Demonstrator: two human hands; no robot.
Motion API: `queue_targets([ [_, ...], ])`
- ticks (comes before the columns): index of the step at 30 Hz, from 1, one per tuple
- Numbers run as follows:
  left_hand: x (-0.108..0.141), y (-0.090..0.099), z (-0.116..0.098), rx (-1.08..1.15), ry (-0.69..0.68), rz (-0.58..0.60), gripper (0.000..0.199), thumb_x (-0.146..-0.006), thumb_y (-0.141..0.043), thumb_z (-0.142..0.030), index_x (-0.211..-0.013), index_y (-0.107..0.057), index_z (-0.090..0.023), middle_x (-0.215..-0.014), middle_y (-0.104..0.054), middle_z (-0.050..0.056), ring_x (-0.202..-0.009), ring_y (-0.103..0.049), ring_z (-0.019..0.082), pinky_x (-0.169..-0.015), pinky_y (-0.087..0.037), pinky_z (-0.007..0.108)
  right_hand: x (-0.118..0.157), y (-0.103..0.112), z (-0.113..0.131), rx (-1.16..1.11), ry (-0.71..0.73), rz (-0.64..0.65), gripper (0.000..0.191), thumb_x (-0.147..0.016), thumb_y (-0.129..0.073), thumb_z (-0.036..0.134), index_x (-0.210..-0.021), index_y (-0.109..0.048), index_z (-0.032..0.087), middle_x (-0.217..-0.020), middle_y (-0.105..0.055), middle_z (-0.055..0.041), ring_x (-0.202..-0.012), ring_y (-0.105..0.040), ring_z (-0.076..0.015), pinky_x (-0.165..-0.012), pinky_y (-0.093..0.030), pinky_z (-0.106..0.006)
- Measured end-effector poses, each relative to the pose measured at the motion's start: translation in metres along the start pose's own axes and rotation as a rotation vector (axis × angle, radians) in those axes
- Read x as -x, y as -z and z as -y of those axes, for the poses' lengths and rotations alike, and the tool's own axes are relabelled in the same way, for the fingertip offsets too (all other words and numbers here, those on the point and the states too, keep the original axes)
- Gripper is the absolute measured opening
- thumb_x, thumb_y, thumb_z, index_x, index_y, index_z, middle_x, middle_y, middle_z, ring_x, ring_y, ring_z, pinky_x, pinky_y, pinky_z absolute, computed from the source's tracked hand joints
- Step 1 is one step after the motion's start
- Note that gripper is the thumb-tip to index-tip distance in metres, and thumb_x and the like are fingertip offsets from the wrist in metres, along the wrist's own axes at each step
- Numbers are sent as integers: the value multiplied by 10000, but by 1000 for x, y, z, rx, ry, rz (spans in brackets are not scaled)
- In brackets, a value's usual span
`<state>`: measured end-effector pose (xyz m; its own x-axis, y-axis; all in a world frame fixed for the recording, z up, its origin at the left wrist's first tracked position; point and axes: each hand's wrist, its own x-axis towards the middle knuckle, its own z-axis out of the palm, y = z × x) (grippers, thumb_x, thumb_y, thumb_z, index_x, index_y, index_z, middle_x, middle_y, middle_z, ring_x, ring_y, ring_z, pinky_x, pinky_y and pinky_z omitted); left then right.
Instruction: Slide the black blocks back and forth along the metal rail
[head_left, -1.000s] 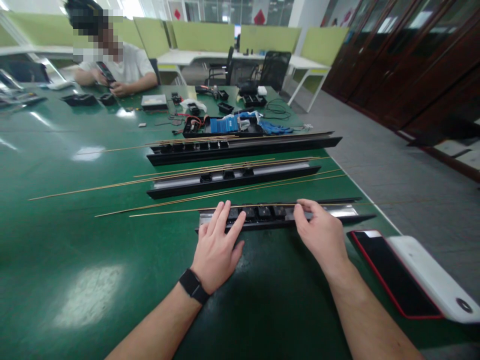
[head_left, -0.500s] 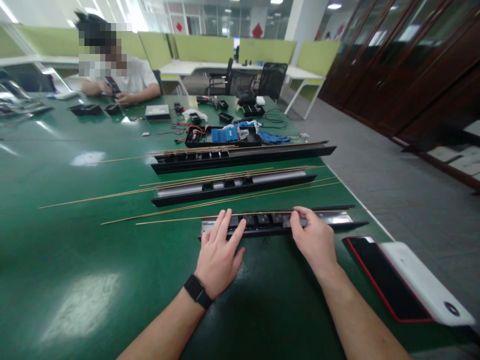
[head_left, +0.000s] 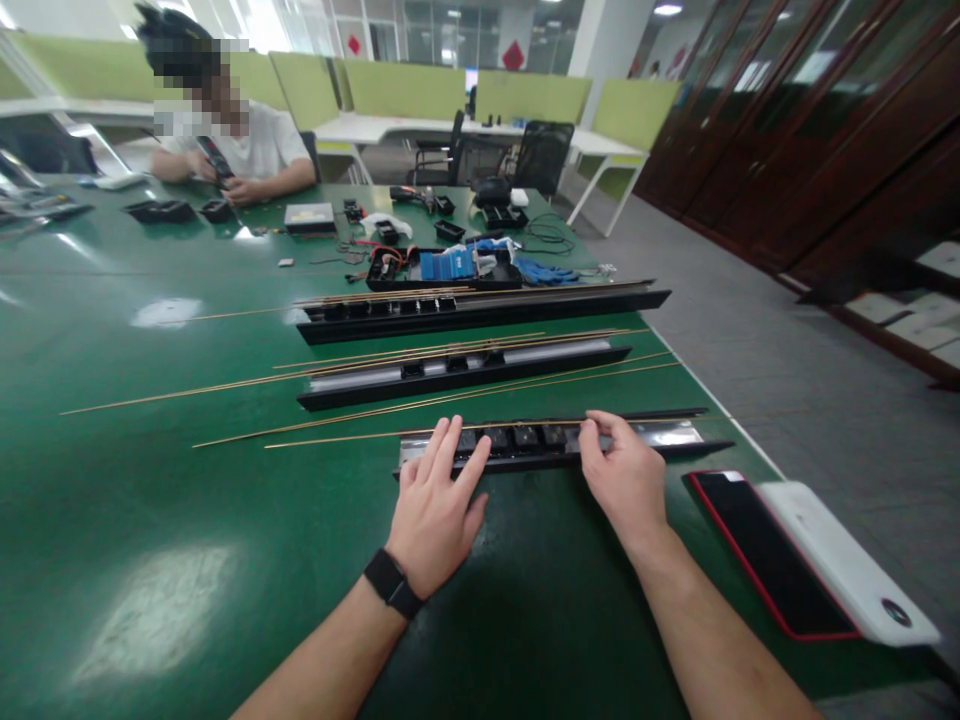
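Nearest me on the green table lies a long black channel (head_left: 555, 462) with a shiny silver inside and several black blocks (head_left: 526, 436) in it. A thin brass-coloured rod (head_left: 337, 439) runs along its far edge and sticks out to the left. My left hand (head_left: 435, 500), fingers stretched and spread, rests over the channel's left end and touches it. Toward the right part, my right hand (head_left: 626, 475) is closed in a pinch at the far edge, where the rod passes. Its fingertips cover what they grip, so I cannot make that out.
Beyond lie a second channel (head_left: 465, 382), a third channel (head_left: 487, 312) and more thin rods (head_left: 435, 400). A black tray (head_left: 386, 270) with blue parts stands behind them. Two phone-like devices (head_left: 772, 555) lie at right by the table edge. A person (head_left: 232, 150) sits far left holding a device.
Both hands keep their places on the near channel. The whole view has shifted slightly, and the seated person's hands and device are a little higher.
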<state>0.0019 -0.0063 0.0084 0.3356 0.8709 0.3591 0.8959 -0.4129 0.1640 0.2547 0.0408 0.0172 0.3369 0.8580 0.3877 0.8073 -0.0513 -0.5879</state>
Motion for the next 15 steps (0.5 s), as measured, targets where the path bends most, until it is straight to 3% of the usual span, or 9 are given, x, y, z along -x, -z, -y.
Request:
queue_targets([
  [15, 1, -3, 3, -3, -13, -19, 661, -960, -630, -269, -1592, -438, -261, -1736, -266, 194, -1603, -284, 374, -1063, -494, 574, -2, 2, 1, -14, -2, 32, 409, -946, -555, 482, -1146, -774, 201, -981, -811, -94, -911, -765, -274, -929, -572, -400],
])
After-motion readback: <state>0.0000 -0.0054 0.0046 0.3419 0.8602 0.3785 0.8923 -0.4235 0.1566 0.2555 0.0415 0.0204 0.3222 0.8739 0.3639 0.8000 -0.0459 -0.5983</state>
